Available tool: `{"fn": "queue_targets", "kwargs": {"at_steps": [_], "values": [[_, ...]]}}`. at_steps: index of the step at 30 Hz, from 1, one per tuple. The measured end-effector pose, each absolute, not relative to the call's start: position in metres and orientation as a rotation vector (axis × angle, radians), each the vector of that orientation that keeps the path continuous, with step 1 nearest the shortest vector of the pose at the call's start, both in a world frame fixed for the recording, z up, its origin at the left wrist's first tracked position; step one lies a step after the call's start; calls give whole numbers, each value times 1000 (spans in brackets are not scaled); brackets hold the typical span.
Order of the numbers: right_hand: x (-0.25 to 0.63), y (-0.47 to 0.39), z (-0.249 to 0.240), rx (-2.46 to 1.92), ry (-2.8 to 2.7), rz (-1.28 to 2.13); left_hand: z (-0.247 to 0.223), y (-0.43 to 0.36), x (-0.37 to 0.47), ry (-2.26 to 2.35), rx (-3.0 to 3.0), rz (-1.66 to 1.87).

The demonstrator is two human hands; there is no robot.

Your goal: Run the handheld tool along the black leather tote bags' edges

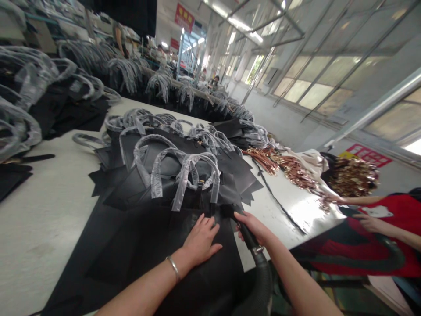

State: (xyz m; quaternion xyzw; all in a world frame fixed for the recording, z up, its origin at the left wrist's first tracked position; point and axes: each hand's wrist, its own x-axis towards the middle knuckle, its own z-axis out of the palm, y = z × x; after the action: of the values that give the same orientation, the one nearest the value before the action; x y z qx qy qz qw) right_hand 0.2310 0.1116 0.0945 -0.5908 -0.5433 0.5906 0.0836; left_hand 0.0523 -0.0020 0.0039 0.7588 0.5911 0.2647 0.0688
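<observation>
My left hand [201, 240] lies flat with its fingers out on a black leather-like bag panel [138, 245]. In my right hand [254, 226] is a black hose nozzle [249, 238], its head resting at the panel's right edge. A metal clamp joins the nozzle to a ribbed black hose [262, 285] that runs down toward me. Just beyond my left fingers, arched bag handles [182, 186] wrapped in clear plastic stand up from the stacked black panels [125, 186].
More wrapped handles [29, 74] and black pieces fill the left. A pale table [49, 219] lies underneath. Bundles of brown straps with gold-coloured metal [296, 171] lie right. A co-worker in a red top [401, 219] stands at the right edge, hands by another dark hose [368, 263].
</observation>
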Motion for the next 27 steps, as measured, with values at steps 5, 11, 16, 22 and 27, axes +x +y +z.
{"fn": "queue_targets", "kwargs": {"at_steps": [5, 11, 16, 22, 27], "values": [[244, 86, 115, -1724, -1730, 1743, -5, -9, 50, 1779, 2183, 773], [253, 53, 114, -1654, -1811, 1921, 5, -19, 50, 1875, 1988, 904], [235, 52, 105, -1608, -1780, 1916, 7, -19, 48, 1925, 1973, 909], [226, 52, 115, -1537, -1925, 1958, 1, -16, 47, 1913, 1943, 945], [202, 51, 103, -1554, -1902, 1827, 0, -16, 48, 1943, 1911, 973]]}}
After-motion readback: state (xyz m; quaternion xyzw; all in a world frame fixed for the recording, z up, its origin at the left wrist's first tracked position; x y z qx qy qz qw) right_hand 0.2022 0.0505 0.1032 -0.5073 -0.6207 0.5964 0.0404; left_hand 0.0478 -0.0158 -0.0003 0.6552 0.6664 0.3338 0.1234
